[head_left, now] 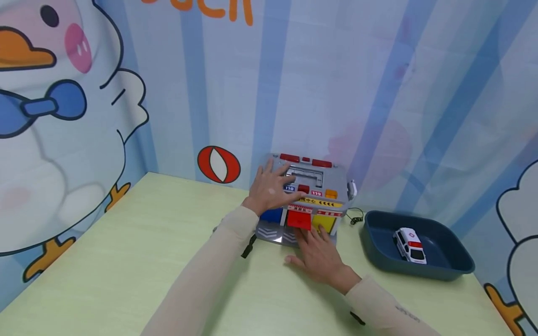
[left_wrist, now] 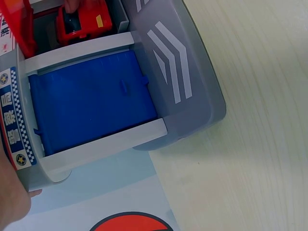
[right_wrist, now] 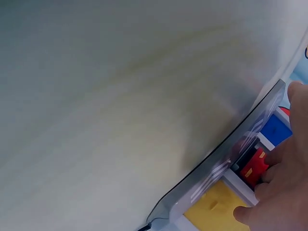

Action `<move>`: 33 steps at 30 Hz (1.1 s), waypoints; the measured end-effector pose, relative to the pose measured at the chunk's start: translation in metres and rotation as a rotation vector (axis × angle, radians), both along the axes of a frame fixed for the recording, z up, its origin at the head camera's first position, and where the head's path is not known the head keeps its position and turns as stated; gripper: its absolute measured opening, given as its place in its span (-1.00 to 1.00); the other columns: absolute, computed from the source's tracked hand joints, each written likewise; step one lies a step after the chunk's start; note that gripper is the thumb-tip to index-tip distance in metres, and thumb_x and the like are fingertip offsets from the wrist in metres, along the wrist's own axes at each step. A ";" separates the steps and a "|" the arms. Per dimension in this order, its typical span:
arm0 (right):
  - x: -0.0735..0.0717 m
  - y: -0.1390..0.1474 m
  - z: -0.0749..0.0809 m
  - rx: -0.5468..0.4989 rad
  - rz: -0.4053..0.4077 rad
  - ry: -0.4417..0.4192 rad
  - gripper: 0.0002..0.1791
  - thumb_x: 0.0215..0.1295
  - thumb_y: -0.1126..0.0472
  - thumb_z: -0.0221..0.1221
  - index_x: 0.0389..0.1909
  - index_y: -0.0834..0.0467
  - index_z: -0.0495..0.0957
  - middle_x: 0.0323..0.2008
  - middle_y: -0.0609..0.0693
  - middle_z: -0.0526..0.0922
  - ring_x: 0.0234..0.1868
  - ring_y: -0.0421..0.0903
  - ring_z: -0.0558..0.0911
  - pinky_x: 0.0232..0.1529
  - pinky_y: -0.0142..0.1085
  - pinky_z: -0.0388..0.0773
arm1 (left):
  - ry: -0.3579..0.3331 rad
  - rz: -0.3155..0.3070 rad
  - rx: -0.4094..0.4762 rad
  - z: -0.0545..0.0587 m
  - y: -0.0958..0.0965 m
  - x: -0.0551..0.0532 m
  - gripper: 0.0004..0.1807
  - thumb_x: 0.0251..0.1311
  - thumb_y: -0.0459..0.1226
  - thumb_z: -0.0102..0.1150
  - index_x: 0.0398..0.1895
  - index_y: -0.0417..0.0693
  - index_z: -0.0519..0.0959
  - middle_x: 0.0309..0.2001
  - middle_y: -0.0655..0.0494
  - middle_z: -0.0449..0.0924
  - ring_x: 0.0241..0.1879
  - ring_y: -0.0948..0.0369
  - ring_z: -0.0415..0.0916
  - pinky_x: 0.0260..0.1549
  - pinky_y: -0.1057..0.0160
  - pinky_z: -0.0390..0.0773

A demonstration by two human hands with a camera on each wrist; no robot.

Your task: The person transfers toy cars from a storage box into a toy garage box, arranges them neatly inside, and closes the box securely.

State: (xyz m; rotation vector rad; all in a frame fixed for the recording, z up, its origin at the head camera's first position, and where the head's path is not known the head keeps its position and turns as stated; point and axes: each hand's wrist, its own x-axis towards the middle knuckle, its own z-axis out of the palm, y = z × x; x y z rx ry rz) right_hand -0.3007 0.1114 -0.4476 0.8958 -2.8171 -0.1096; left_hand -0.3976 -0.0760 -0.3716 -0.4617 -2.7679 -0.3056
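A grey toy rescue station (head_left: 332, 176) stands against the backdrop, with a raised red door (head_left: 300, 221) over its middle bay. My left hand (head_left: 270, 187) rests on the left of its roof with fingers spread. My right hand (head_left: 317, 254) is low at the front, its fingers reaching toward the middle bay. Inside that bay sits a red toy car (left_wrist: 94, 20), and a fingertip touches it in the left wrist view. The blue door (left_wrist: 94, 98) and yellow door (right_wrist: 216, 207) on either side are down. The head view hides the red car.
To the right, a dark blue tray (head_left: 424, 269) holds a white toy ambulance (head_left: 409, 245) with red markings. A thin black cord (head_left: 356, 218) lies between station and tray. The pale table (head_left: 138, 266) meets a printed cloth backdrop (head_left: 227, 93) behind the station.
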 end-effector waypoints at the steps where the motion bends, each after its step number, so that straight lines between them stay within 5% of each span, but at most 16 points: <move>1: 0.001 0.001 0.000 -0.008 0.001 -0.009 -0.06 0.37 -0.39 -0.03 0.53 0.18 0.14 0.54 0.16 0.19 0.55 0.20 0.17 0.52 0.22 0.03 | 0.001 -0.002 0.001 0.000 0.000 0.000 -0.22 0.16 0.44 -0.06 0.38 0.35 0.44 0.58 0.16 0.11 0.60 -0.18 -0.18 0.49 -0.28 -0.02; 18: 0.019 0.025 0.015 -0.139 -0.062 -0.164 -0.08 0.41 -0.32 0.01 0.54 0.23 0.10 0.60 0.15 -0.02 0.62 0.15 -0.02 0.54 0.21 -0.05 | -0.010 0.007 -0.030 -0.001 -0.001 0.000 -0.24 0.18 0.48 -0.15 0.35 0.42 0.47 0.58 0.16 0.10 0.60 -0.19 -0.22 0.50 -0.27 -0.04; 33: 0.025 0.029 0.029 -0.273 -0.003 -0.055 -0.05 0.41 -0.24 0.08 0.56 0.25 -0.01 0.61 0.14 -0.03 0.60 0.16 0.04 0.51 0.22 0.07 | 0.019 -0.004 -0.031 -0.001 0.001 0.000 -0.25 0.18 0.47 -0.13 0.32 0.40 0.50 0.57 0.14 0.13 0.59 -0.22 -0.16 0.47 -0.29 0.02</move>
